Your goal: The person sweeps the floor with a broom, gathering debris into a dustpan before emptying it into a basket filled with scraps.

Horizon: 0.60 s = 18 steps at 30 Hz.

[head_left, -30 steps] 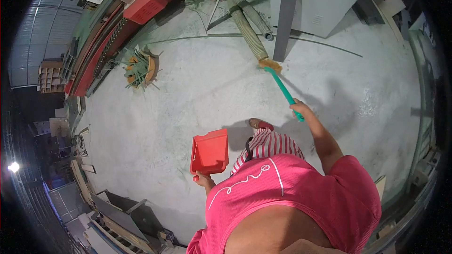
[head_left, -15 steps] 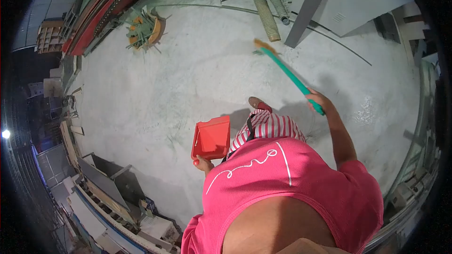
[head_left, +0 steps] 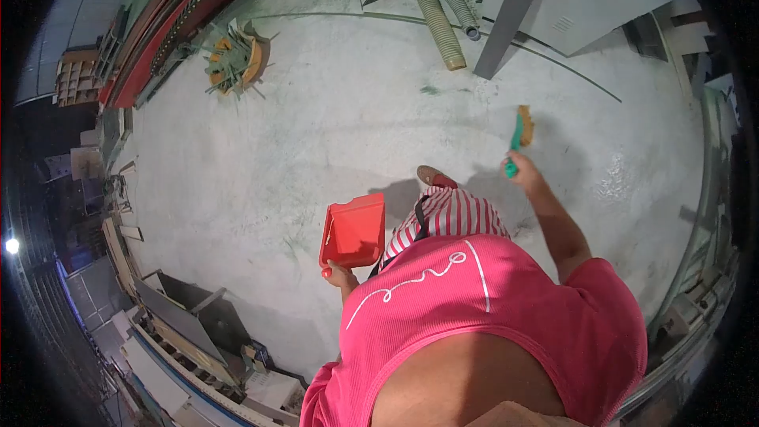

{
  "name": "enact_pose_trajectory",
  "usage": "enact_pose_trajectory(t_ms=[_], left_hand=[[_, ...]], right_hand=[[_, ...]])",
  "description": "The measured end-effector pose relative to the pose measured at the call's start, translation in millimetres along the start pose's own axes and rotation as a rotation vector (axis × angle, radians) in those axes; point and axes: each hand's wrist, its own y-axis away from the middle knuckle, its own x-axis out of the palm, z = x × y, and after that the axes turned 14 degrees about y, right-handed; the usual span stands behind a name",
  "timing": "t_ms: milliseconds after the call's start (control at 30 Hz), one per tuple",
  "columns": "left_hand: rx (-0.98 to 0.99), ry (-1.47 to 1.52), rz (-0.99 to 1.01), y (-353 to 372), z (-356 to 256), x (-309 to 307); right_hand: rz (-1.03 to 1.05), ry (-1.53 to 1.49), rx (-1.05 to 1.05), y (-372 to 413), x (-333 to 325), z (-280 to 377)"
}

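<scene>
A red dustpan (head_left: 353,229) is in my left hand (head_left: 340,275), whose fingers wrap round its handle; the pan's open side faces away from me, left of my striped trousers. On the right, my right hand (head_left: 522,168) grips the green handle of a hand brush (head_left: 525,128) with yellow-brown bristles. The brush points away from me, above the pale floor. A small patch of green debris (head_left: 430,90) lies on the floor to the left of the brush, near the hoses.
Two ribbed hoses (head_left: 436,24) and a grey metal cabinet (head_left: 585,0) stand at the top right. A yellow round container (head_left: 235,62) holding green strips is at the upper left. Boards and panels (head_left: 178,312) line the lower left. A thin strip (head_left: 565,71) lies beside the cabinet.
My right hand has turned the brush from pointing up-left to nearly straight ahead, its bristles moving right and nearer me. The green debris patch now shows uncovered. My left hand and the dustpan have hardly moved.
</scene>
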Motion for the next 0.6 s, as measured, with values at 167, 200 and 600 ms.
enact_pose_trajectory(t_ms=[167, 200, 600], left_hand=[[0.108, 0.135, 0.229, -47.7, 9.4, 17.7], [0.105, 0.142, 0.235, -48.2, 6.4, 24.0], [0.031, 0.195, 0.100, -6.3, -21.8, 30.6]], right_hand=[[-0.020, 0.029, 0.190, 31.4, 142.0, 22.1], [-0.004, 0.031, 0.211, 25.1, 157.3, 20.8], [0.341, 0.322, 0.251, 26.4, 172.4, 118.6]])
